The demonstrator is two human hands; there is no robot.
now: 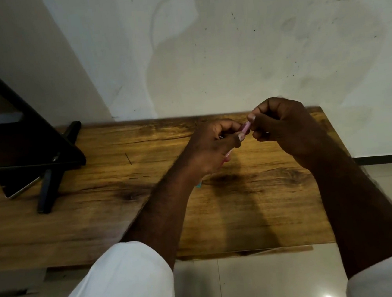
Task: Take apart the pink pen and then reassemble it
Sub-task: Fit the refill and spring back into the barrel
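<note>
- The wood table (114, 212) is the big thing here, w/ a pale wall behind it & a light floor at its near edge.
- A black stand (45, 149) sits on the far left part of the table. A shiny phone-like thing (21, 189) lies under it, partly hidden.
- Two bare arms reach over the table's right half. Each has a white sleeve (122, 286) pushed up near the elbow.
- The left hand (210, 146) is up above the table, fingers curled tight round the pink pen (246, 126). Most of the pen is hidden in that fist.
- The right hand (282, 124) is just beside the left hand, also above the table. Its thumb & first finger pinch the pen's top end.
- So both hands are closed on the pen, one at each end. A bit of pink pokes out below the left hand too.
- A tiny teal bit (199, 184) shows at the left wrist. Can't tell what it is.
- A thin dark line (128, 158) lies on the table, between the stand & the hands. Too small to name.
</note>
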